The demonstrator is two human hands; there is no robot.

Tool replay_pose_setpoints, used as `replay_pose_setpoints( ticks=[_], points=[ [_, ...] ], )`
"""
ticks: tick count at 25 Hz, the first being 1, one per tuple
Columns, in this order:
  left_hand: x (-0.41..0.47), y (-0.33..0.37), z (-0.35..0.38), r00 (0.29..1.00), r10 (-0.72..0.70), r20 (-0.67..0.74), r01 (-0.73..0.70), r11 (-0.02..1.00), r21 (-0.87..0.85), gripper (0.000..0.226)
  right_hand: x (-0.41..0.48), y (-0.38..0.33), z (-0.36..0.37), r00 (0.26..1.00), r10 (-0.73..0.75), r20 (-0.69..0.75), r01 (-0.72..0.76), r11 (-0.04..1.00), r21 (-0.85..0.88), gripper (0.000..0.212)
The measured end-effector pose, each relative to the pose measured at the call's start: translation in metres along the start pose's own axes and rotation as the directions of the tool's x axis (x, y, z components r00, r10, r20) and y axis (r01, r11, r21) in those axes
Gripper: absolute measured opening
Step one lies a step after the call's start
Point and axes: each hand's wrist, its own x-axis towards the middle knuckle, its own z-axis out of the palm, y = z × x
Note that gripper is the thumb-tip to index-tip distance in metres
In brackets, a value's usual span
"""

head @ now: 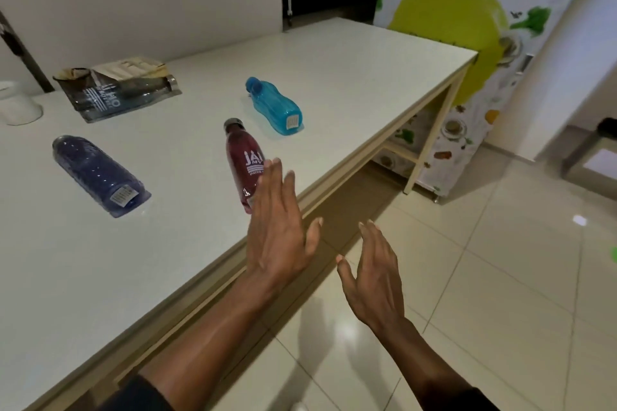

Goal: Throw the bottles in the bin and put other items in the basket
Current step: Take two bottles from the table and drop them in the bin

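Several bottles lie on their sides on the white table. A dark red bottle lies near the front edge, and my left hand hovers open just in front of its base, covering part of it. A light blue bottle lies farther back, a dark blue bottle to the left. A clear grey bottle lies at the back left beside a flat paper packet. My right hand is open over the floor, off the table's edge. No bin or basket is in view.
A white round object stands at the table's far left. A cabinet with a printed vegetable cover stands past the table's right end. Tiled floor lies to the right, with a low dark frame at the far right.
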Motion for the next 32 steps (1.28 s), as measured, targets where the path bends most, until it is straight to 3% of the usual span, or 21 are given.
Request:
replay_pose_setpoints(
  ticks=[3,5,9,16,25,29,32],
  points=[
    [0.057,-0.020,-0.003,0.976,-0.197,-0.093,0.190,0.978,-0.084,0.097,0.076,-0.021,0.002,0.996,-0.092,-0.013,0.092,0.996,-0.022,0.073],
    [0.086,-0.036,-0.001,0.940,-0.340,-0.039,0.338,0.940,-0.037,0.106,0.127,-0.037,0.008,0.991,-0.126,-0.034,0.126,0.992,-0.001,0.074],
    [0.115,-0.062,0.002,0.794,-0.595,0.126,0.592,0.804,0.064,0.106,0.218,-0.068,0.021,0.978,-0.193,-0.072,0.197,0.980,0.042,0.076],
    [0.129,-0.077,0.019,0.647,-0.719,0.254,0.731,0.680,0.064,0.095,0.358,-0.109,0.051,0.946,-0.323,0.039,0.322,0.946,0.033,0.086],
    [0.157,-0.084,0.024,0.508,-0.840,0.191,0.851,0.524,0.038,0.095,0.433,-0.106,0.094,0.895,-0.225,0.384,0.255,0.967,-0.029,0.099],
    [0.156,-0.080,0.026,0.469,-0.873,0.135,0.882,0.470,-0.022,0.098,0.433,-0.095,0.107,0.870,-0.284,0.402,0.318,0.948,-0.019,0.098],
    [0.146,-0.073,0.023,0.425,-0.903,0.069,0.901,0.415,-0.125,0.095,0.428,-0.094,0.105,0.865,-0.265,0.426,0.259,0.963,0.071,0.094]
  ],
)
